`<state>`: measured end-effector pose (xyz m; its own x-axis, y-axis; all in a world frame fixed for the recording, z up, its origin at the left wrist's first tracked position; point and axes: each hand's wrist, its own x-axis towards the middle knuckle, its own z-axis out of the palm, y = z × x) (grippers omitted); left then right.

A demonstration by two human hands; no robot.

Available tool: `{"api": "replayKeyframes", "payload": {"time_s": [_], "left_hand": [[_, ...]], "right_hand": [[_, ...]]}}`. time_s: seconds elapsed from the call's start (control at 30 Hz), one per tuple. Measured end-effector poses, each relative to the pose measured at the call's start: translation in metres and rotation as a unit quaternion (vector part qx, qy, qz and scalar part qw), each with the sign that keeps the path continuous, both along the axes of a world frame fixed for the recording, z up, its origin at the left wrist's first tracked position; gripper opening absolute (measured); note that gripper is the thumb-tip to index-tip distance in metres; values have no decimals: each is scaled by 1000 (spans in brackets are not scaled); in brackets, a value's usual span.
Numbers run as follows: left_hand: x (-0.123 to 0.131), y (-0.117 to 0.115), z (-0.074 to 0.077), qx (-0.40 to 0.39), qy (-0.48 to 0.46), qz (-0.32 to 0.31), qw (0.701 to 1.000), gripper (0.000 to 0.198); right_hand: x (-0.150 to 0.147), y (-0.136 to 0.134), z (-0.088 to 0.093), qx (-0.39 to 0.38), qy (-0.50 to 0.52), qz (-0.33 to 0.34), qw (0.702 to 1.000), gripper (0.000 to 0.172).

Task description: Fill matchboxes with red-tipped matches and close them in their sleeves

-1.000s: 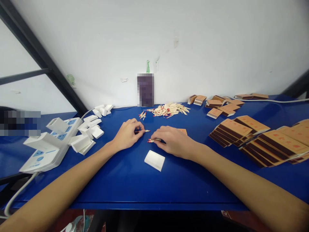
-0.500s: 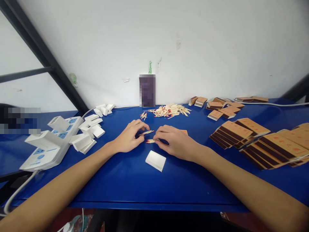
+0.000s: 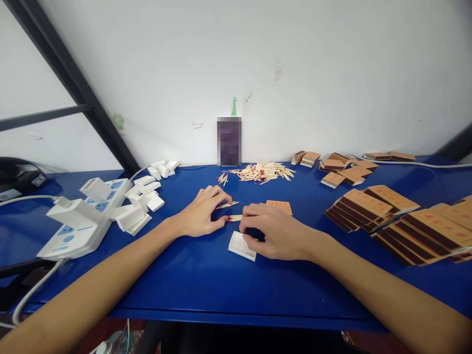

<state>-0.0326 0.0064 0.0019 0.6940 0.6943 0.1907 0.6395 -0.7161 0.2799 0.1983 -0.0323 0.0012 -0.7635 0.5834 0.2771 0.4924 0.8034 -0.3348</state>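
Observation:
My left hand (image 3: 202,214) rests on the blue table (image 3: 206,275) with its fingers pinched around a small bundle of red-tipped matches (image 3: 230,211). My right hand (image 3: 275,231) lies just to the right, fingers curled down onto the edge of a white inner matchbox tray (image 3: 241,245) that sits in front of both hands. A flat orange matchbox sleeve (image 3: 279,206) lies just behind my right hand. A loose heap of matches (image 3: 263,171) sits further back near the wall.
White inner trays (image 3: 142,201) are piled at the left beside a white power strip (image 3: 79,216) with its cable. Stacks of orange sleeves (image 3: 372,204) fill the right side, more sleeves (image 3: 339,169) lie at the back right. A dark blurred object (image 3: 229,141) leans on the wall.
My right hand has let go of its matches and dropped back onto the white tray. My left hand now holds the matches together. The camera has tilted slightly.

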Motion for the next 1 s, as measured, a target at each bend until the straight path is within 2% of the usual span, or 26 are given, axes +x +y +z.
{"api": "replayKeyframes", "payload": {"time_s": [0.17, 0.3, 0.37, 0.47, 0.57, 0.63, 1.0], "left_hand": [[-1, -1, -1, 3, 0, 3, 1000, 25], [-2, 0, -2, 7, -8, 5, 1000, 23], [-2, 1, -2, 12, -11, 7, 1000, 23], [-3, 1, -3, 17, -9, 7, 1000, 21], [-3, 1, -3, 15, -5, 7, 1000, 21], [-3, 1, -3, 13, -4, 8, 1000, 23], [-2, -2, -1, 9, 3, -2, 1000, 28]], "right_hand": [[2, 1, 3, -23, 26, 18, 999, 16], [8, 1, 7, -64, 102, 66, 990, 21], [9, 1, 7, -57, 134, 75, 987, 23], [5, 2, 2, -2, 132, 12, 991, 24], [1, 7, -6, 42, 92, -78, 992, 24], [-1, 12, -11, 53, 57, -111, 991, 24], [-3, 19, -13, 61, -12, -127, 990, 21]]}}
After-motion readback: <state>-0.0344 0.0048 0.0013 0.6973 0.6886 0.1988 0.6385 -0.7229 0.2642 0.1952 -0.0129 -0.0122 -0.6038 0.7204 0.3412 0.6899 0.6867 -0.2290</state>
